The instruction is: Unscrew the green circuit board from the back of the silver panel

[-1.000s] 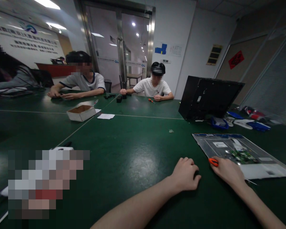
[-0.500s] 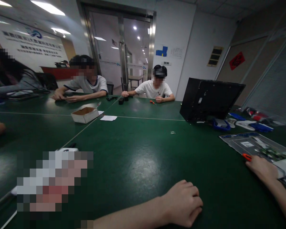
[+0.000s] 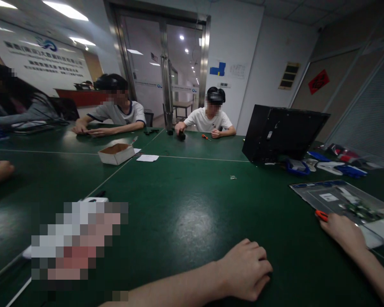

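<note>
My left hand (image 3: 245,269) rests on the green tabletop (image 3: 166,238) with its fingers curled under. The inside of that hand is hidden, so I cannot see whether anything is in it. At the right, my right hand (image 3: 343,231) is closed around a screwdriver with an orange handle (image 3: 321,215); the handle's end sticks out past the thumb side, and most of the tool is hidden. Just beyond this hand lies a flat grey panel (image 3: 316,190) with a green circuit board (image 3: 360,209) and a white label on it.
A black monitor-like housing (image 3: 281,132) stands behind the panel, near blue trays (image 3: 297,167). An open white box (image 3: 117,155) and a paper slip (image 3: 147,158) lie left of centre. Two people sit opposite; one has a black object (image 3: 181,135) in hand. Another person's hand (image 3: 1,172) shows at left.
My right hand has moved left and slightly nearer me with the screwdriver. My left hand stays put. The person opposite has shifted a black object to the right.
</note>
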The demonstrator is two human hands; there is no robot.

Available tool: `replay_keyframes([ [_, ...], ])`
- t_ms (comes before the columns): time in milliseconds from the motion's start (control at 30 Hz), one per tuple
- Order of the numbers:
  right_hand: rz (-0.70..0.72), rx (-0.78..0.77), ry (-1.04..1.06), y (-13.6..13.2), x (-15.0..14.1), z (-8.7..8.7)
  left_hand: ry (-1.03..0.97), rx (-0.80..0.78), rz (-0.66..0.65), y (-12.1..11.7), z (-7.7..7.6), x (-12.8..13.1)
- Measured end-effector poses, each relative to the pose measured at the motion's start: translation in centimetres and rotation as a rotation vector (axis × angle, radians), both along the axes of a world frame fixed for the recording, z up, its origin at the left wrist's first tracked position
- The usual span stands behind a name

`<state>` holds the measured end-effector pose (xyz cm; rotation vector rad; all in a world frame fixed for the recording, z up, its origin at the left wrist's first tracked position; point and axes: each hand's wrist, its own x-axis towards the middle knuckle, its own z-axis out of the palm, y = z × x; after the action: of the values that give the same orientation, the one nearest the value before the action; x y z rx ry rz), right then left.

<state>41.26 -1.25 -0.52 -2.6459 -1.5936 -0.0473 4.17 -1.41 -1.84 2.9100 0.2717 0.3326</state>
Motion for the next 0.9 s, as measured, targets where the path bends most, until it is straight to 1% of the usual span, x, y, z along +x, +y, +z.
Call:
replay_keyframes([
  [100, 0.114, -0.020, -0.018, -0.9, -4.2, -0.8, -0.004, -0.048, 0.032, -0.2, 0.1, 0.1],
  [200, 0.234, -0.036, -0.028, -2.0, -9.4, -1.5, -0.104, -0.155, 0.160, 0.2, -0.1, 0.1],
  [267, 0.321, -0.044, -0.028, -2.7, -13.1, -1.8, -0.189, -0.216, 0.246, 0.9, -0.2, 0.0],
  [367, 0.449, -0.062, -0.008, -3.4, -18.2, -1.3, -0.253, -0.246, 0.381, 2.7, -0.5, -0.6],
  [467, 0.644, -0.115, 0.041, -3.6, -22.5, 0.1, -0.199, -0.206, 0.506, 4.7, -0.5, -1.6],
  [567, 0.848, -0.165, 0.133, -3.2, -25.7, 1.4, -0.162, -0.194, 0.562, 6.3, -0.3, -3.2],
  [633, 0.955, -0.204, 0.166, -2.8, -27.6, 1.7, -0.125, -0.191, 0.586, 7.0, -0.2, -4.5],
  [700, 1.032, -0.215, 0.179, -2.5, -29.4, 1.8, -0.082, -0.186, 0.609, 7.3, -0.2, -6.1],
  [800, 1.218, -0.195, 0.162, -2.0, -32.3, 1.4, -0.020, -0.175, 0.667, 7.5, -0.3, -8.6],
  [900, 1.288, -0.198, 0.141, -1.7, -35.2, 0.9, 0.044, -0.165, 0.706, 7.3, -0.4, -11.1],
])
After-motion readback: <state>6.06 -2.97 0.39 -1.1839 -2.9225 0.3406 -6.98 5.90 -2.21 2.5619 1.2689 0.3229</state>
